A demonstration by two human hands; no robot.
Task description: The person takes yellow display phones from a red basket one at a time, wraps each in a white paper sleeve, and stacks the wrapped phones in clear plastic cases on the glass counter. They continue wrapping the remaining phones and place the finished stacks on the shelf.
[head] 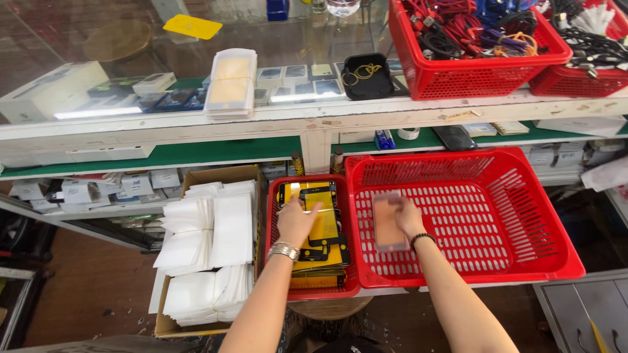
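Note:
My left hand (296, 222) reaches into a small red basket (275, 261) and rests on a stack of yellow-and-black flat screen protector sheets (324, 225); whether it grips one is unclear. My right hand (407, 216) holds a clear sleeve with a pinkish flat panel (388, 225) just above the floor of a large red basket (523, 222) that otherwise holds nothing. A metal watch is on my left wrist and a dark band on my right.
A cardboard box (216, 175) of white sleeves (209, 242) stands to the left. Above, a glass counter (294, 117) carries a stack of packaged panels (230, 82), a black tray (366, 75) and two red baskets of cables (477, 46). A round stool (330, 307) sits below.

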